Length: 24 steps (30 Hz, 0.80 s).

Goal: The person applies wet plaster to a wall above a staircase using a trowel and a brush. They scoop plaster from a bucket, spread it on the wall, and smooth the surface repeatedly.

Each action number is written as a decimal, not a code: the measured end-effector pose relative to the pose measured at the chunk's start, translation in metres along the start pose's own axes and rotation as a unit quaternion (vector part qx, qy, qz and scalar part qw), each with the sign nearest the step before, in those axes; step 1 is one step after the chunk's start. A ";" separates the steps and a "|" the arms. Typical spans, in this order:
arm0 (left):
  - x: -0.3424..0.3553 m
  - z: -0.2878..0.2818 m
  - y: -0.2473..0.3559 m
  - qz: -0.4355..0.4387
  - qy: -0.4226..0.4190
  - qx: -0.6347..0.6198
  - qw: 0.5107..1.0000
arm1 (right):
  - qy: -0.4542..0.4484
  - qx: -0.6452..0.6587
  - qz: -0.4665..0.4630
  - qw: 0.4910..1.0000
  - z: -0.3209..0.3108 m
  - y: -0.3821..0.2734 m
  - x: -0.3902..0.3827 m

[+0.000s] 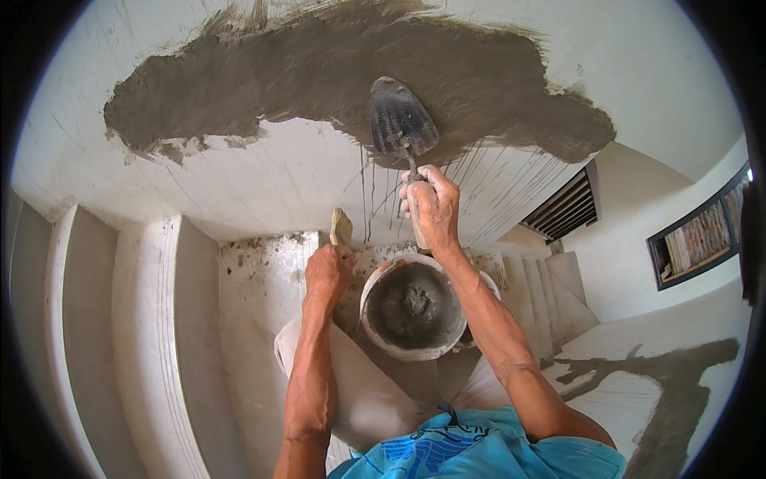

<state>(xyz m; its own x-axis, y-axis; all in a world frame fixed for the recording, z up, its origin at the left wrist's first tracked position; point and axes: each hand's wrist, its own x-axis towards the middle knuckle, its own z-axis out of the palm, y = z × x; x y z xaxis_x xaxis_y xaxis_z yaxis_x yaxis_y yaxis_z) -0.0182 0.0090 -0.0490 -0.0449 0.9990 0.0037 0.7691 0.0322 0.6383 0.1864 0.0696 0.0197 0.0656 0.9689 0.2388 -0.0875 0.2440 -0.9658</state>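
My right hand (pixel 432 206) is closed around the handle of a pointed trowel (pixel 401 120). The trowel's dark, wet blade lies against a broad patch of grey mortar (pixel 263 76) spread across the white wall. In my left hand (pixel 328 275) is a paintbrush (pixel 341 227), its pale bristles pointing up toward the wall. Between my forearms stands a round bucket (pixel 367 319) with a mortar-smeared rim. Wet grey mortar (pixel 415 299) sits inside it, with a lump in the middle. My right forearm partly covers the bucket's right side.
Stair steps (pixel 144 319) rise at the left, and more steps (pixel 538 295) lie at the right. Dark drips run down the wall below the mortar. A slatted vent (pixel 565 207) and a framed window (pixel 698 239) are at the right. Another mortar patch (pixel 678 399) marks the lower right wall.
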 end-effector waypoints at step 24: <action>0.002 0.004 -0.002 -0.002 -0.008 0.025 1.000 | 0.134 0.122 0.019 0.983 -0.056 0.037 -0.014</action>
<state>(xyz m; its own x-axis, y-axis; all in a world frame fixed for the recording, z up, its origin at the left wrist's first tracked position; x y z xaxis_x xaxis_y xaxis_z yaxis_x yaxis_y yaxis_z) -0.0175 0.0107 -0.0534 -0.0378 0.9992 -0.0112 0.8003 0.0369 0.5985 0.2376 0.0623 -0.0254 0.3135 0.9398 0.1361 -0.3280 0.2417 -0.9132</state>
